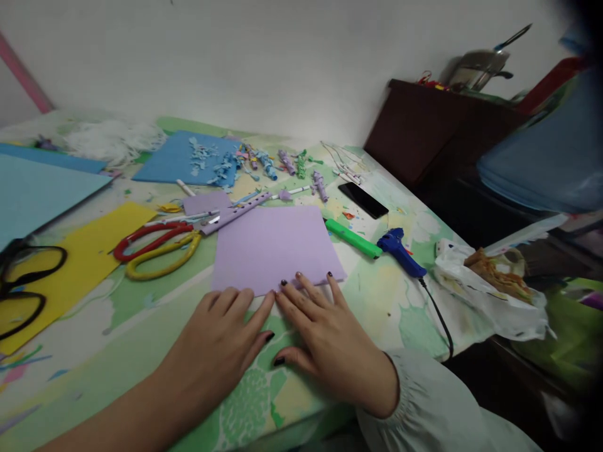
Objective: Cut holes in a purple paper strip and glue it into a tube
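Note:
A purple foam-like sheet [277,245] lies flat on the table before me. My left hand [226,326] rests at its near edge, fingers extended and thumb apart, palm down. Beside it, my right hand [327,323] spreads its fingers over the sheet's near right edge. The two index fingertips almost meet at that edge. Past the sheet's upper left corner lie scissors [162,251] with red and yellow handles, their blades partly under a purple strip with holes [238,213]. A green utility knife [353,238] touches or nearly touches the sheet's right side; a blue glue gun [402,252] is farther right.
Yellow [89,251] and light blue sheets [38,194] lie left, with black glasses [28,282]. Behind are a blue sheet [164,160] bearing scraps, several small rolled pieces [286,161] and a phone [362,199]. A plastic bag [490,307] sits at the right edge.

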Tool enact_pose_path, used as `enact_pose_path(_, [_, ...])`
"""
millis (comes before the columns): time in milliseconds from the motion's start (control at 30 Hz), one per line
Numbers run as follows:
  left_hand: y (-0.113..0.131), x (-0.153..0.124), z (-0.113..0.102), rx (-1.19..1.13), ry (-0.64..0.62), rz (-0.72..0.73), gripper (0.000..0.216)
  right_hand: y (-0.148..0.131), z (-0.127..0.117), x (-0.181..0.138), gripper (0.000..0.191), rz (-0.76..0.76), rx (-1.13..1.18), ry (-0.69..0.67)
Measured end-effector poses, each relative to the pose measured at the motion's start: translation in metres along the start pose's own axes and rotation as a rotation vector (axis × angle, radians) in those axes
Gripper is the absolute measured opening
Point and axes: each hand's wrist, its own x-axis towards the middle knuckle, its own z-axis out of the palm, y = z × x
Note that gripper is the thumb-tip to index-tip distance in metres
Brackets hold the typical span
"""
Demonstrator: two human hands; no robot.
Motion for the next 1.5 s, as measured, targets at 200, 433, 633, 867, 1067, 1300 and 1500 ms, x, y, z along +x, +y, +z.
enact_pose_path(200, [-0.007,-0.001,-0.004,-0.019,-0.053,0.073,0.039,0.008,0.0,0.007,0.065,-0.048,-0.03,0.031])
enact_pose_path(433, [-0.023,-0.015,-0.005,0.021,0.072,0.154,0.036,0.025,-0.007,0.002,0.058,-0.104,-0.154,0.074])
enact_pose_path(633, [-0.045,-0.028,-0.012,-0.053,-0.014,0.176,0.038,0.042,-0.007,-0.006,0.055,-0.139,-0.227,0.093])
enact_pose_path(867, [-0.063,-0.044,-0.013,0.004,-0.023,0.184,0.046,0.06,-0.011,-0.018,0.053,-0.116,-0.285,0.097])
enact_pose_path(1067, [-0.073,-0.05,-0.016,0.048,-0.026,0.203,0.044,0.07,-0.017,-0.027,0.047,-0.09,-0.332,0.092])
enact_pose_path(1300, [-0.083,-0.057,-0.017,0.002,-0.032,0.171,0.047,0.08,-0.018,-0.037,0.044,-0.051,-0.362,0.104])
enact_pose_path(1500, [-0.085,-0.046,-0.025,-0.134,0.022,0.047,0.03,0.083,-0.028,-0.031,0.035,-0.025,-0.212,0.108])
